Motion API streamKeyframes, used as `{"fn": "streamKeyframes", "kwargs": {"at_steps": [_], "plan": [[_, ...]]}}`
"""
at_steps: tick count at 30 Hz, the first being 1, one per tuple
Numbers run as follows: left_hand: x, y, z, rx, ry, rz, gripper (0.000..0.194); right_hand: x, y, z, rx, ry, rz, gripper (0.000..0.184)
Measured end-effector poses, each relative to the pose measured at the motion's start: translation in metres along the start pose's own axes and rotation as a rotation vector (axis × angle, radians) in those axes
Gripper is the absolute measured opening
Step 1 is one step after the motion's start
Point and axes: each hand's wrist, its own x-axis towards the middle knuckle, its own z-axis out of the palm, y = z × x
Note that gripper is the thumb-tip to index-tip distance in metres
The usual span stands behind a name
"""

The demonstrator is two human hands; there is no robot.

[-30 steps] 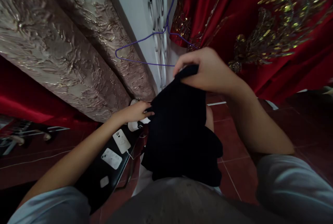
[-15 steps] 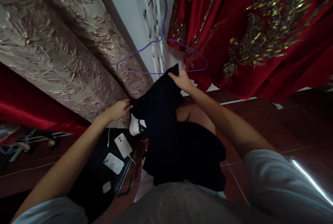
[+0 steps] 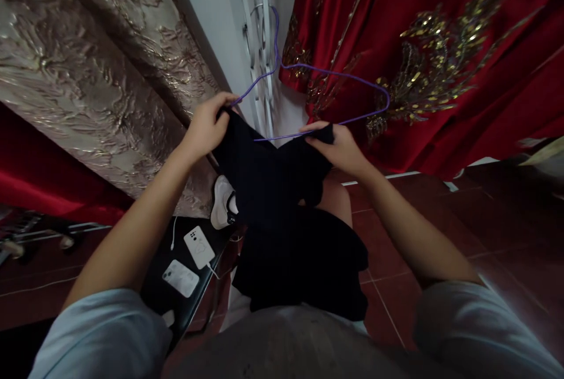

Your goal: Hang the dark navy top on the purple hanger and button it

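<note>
- Hands up in the middle of the view: the left hand (image 3: 206, 126) and the right hand (image 3: 337, 145) each have their fingers pinched on the top edge of a black garment (image 3: 288, 220).
- Garment hangs from both hands down over the person's lap.
- Purple wire hanger (image 3: 308, 70) hangs just beyond the hands, its lower bar touching the garment's top edge.
- Red embroidered cloth (image 3: 440, 56) hangs far right.
- Two phones (image 3: 189, 261) lie on a dark tabletop (image 3: 156, 291), near left.
</note>
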Motion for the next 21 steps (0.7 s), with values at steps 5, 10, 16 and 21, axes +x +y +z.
{"fn": "streamKeyframes", "kwargs": {"at_steps": [5, 10, 16, 21], "plan": [[0.014, -0.008, -0.022, 0.238, -0.148, 0.129, 0.037, -0.014, -0.005, -0.052, -0.187, 0.439, -0.14, 0.056], [0.029, -0.032, -0.023, 0.443, -0.143, 0.306, 0.027, -0.006, -0.009, -0.072, -0.315, 0.291, -0.052, 0.02], [0.032, -0.052, -0.021, 0.401, -0.008, 0.397, 0.02, 0.006, -0.018, -0.077, -0.237, 0.35, -0.059, 0.028], [0.03, -0.056, -0.036, 0.47, 0.165, 0.374, 0.04, 0.021, -0.01, -0.09, -0.042, 0.079, 0.149, 0.035]]}}
